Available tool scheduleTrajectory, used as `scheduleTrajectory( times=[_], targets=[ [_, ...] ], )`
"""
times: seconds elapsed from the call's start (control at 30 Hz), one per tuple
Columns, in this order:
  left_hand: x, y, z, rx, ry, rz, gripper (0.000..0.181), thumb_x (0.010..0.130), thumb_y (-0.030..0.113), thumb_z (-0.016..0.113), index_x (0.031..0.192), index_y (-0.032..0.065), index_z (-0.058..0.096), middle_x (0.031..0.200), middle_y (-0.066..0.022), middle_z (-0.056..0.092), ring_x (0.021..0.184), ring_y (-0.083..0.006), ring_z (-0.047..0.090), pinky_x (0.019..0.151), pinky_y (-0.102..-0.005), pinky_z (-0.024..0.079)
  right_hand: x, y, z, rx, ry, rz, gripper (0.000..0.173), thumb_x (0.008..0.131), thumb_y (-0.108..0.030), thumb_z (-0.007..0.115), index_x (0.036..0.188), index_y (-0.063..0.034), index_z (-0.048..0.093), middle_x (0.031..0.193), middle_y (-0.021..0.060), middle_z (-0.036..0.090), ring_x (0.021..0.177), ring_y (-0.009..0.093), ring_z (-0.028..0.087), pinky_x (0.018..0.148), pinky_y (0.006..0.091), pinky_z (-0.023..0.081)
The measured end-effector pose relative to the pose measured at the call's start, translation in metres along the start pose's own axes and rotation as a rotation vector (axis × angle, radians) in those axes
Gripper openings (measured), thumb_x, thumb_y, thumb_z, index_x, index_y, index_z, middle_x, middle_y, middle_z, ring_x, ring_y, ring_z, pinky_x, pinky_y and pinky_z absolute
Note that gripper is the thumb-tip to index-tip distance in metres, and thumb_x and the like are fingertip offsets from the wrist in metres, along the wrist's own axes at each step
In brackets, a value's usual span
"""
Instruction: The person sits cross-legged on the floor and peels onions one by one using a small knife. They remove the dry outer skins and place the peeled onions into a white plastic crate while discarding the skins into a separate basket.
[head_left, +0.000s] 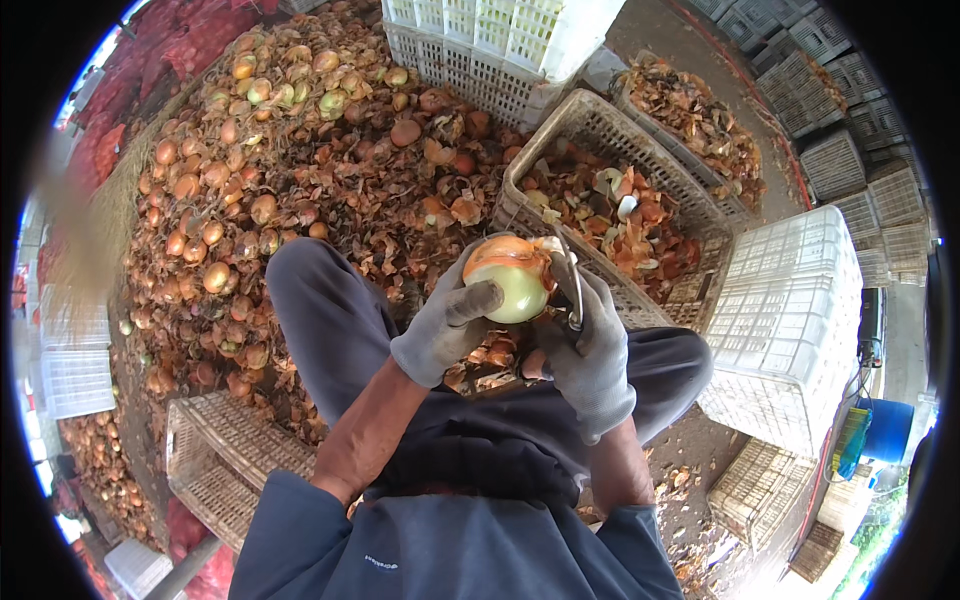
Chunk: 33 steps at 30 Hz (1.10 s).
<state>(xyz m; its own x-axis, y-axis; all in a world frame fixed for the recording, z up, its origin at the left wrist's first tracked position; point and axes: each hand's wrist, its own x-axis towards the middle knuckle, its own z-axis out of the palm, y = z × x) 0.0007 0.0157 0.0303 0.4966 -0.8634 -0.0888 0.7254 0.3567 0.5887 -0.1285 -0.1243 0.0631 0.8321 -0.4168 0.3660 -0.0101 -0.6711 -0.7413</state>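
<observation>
My left hand (441, 330), in a grey work glove, grips a large onion (517, 294) above my lap. Brown-orange skin covers its upper part, while the lower side is peeled to pale green-white flesh. At the onion's right side, my right hand (598, 356), gloved likewise, holds a small metal-bladed tool (574, 289), probably a knife. Its handle is hidden in the glove. The tool is close against the onion's end, but whether it touches I cannot tell. Loose brown skins (495, 351) lie below the hands, between my legs.
A big heap of unpeeled onions (217, 225) spreads ahead and left. Right of it, a dirty plastic crate (517, 180) holds peelings, beside another peelings-filled crate (694, 124). White crates (495, 67) stand ahead; another white crate (780, 315) is by my right knee. An overturned crate (232, 442) lies left.
</observation>
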Motion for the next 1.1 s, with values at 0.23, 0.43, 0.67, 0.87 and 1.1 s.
scheduleTrajectory(
  times=[0.23,0.43,0.67,0.87,1.1],
  targets=[
    [0.005,-0.010,-0.020,-0.053,-0.009,0.027,0.083,0.088,0.037,0.083,0.151,0.0020,0.041,0.141,-0.0147,0.057,0.128,-0.0290,0.060,0.109,-0.0451,0.051,-0.010,0.004,-0.008,-0.265,-0.137,0.096,0.071,0.086,0.006,0.070,0.152,-0.0107,0.053,0.125,0.0200,0.067,0.102,0.034,0.073,0.078,0.0393,0.062],
    [0.007,-0.014,-0.015,0.000,0.015,0.016,0.083,0.083,0.023,0.083,0.152,0.0022,0.041,0.141,-0.0154,0.057,0.128,-0.0306,0.061,0.109,-0.0459,0.052,-0.010,0.014,-0.007,-0.340,-0.200,0.092,0.096,0.077,0.008,0.063,0.165,-0.0101,0.028,0.116,0.0222,0.067,0.092,0.043,0.069,0.076,0.0485,0.057],
    [0.006,-0.016,0.003,0.108,0.034,-0.016,0.084,0.077,0.011,0.083,0.150,-0.0002,0.043,0.138,-0.0148,0.060,0.126,-0.0298,0.063,0.109,-0.0427,0.053,-0.004,0.010,0.002,-0.463,-0.161,0.015,0.080,0.091,-0.007,0.060,0.162,0.0004,0.025,0.102,0.0212,0.068,0.084,0.039,0.070,0.064,0.0494,0.057],
    [0.002,-0.014,-0.001,0.086,0.062,0.030,0.084,0.073,0.011,0.084,0.147,-0.0010,0.045,0.134,-0.0149,0.062,0.124,-0.0267,0.065,0.107,-0.0405,0.055,-0.010,0.019,0.004,-0.459,-0.100,0.000,0.083,0.088,-0.009,0.064,0.160,0.0056,0.025,0.101,0.0184,0.068,0.089,0.037,0.069,0.067,0.0470,0.058],
    [-0.004,-0.024,-0.001,0.229,0.054,0.019,0.091,0.071,0.019,0.089,0.148,-0.0013,0.046,0.137,-0.0133,0.062,0.124,-0.0244,0.065,0.107,-0.0369,0.054,-0.013,0.033,0.001,-0.437,-0.150,-0.080,0.087,0.087,-0.010,0.068,0.161,0.0045,0.024,0.099,0.0169,0.068,0.083,0.036,0.068,0.060,0.0461,0.056]
  ],
)
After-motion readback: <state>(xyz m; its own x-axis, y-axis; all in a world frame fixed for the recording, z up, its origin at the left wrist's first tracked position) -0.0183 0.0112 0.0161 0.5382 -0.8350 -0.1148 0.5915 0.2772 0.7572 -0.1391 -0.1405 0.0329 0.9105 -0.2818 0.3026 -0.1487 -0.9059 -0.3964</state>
